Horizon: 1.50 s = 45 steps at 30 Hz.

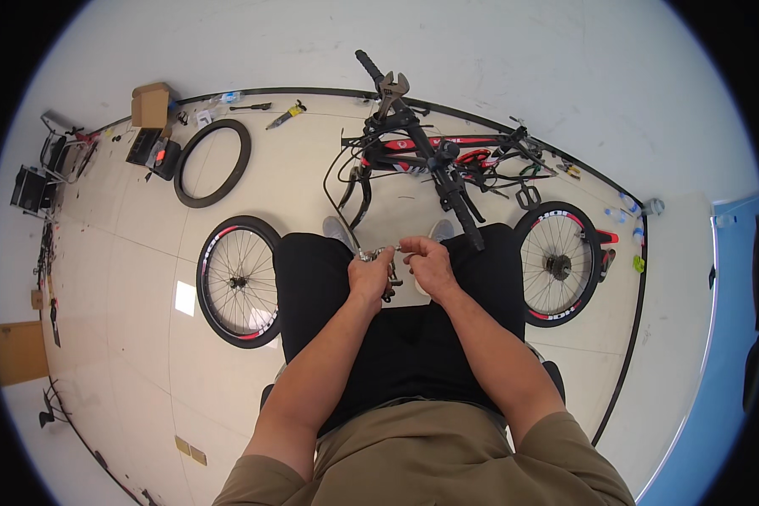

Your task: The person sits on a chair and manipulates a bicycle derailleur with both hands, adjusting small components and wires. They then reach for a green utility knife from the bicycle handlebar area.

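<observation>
I sit with my legs apart and both hands meet above my knees. My left hand (pixel 369 278) grips a small metal bicycle part (pixel 385 263), with dark pieces hanging below it. My right hand (pixel 428 264) pinches the top end of the same part with its fingertips. Just past my feet lies a bicycle frame (pixel 434 160) with black handlebars and red tubes, its wheels off.
A spoked wheel (pixel 238 281) lies on the floor to my left and another wheel (pixel 558 263) to my right. A loose black tyre (pixel 212 163) lies further left, beside a cardboard box (pixel 150 105) and hand tools. A large wrench (pixel 391 91) rests by the frame.
</observation>
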{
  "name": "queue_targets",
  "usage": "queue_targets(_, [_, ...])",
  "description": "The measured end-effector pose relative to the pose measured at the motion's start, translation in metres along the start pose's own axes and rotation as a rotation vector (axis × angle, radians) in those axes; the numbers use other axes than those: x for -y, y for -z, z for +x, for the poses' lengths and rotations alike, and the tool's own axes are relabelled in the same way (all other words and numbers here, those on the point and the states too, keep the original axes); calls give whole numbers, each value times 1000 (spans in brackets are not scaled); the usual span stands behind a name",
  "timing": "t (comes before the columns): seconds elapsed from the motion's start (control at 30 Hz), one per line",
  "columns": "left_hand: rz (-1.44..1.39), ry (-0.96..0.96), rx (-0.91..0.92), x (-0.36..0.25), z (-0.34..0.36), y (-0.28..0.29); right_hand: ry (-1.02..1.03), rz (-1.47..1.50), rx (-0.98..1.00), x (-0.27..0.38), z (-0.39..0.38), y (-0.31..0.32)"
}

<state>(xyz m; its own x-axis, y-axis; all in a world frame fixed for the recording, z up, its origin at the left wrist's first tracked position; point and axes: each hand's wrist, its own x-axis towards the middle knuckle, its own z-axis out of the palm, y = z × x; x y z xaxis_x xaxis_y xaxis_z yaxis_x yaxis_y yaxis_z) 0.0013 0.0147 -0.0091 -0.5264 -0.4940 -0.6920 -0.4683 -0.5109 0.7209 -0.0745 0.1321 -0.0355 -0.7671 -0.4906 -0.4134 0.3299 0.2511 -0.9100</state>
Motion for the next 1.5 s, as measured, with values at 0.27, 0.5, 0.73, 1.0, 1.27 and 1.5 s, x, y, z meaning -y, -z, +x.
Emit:
queue_targets(0.27, [-18,21,11,0,0,0,-54,1,40,11,-5,-2])
queue_targets(0.5, [-4,21,2,-1,0,0,-8,0,38,5,-3,-2])
queue_targets(0.73, [-4,8,-5,2,3,0,12,14,22,7,-5,-3])
queue_targets(1.0, [1,11,-3,2,3,1,37,3,44,7,-4,-3])
queue_targets(1.27, [0,9,-8,1,2,1,-15,-4,1,8,-5,-5])
queue_targets(1.5, [-9,11,-8,2,2,1,-16,-26,34,7,-4,-3])
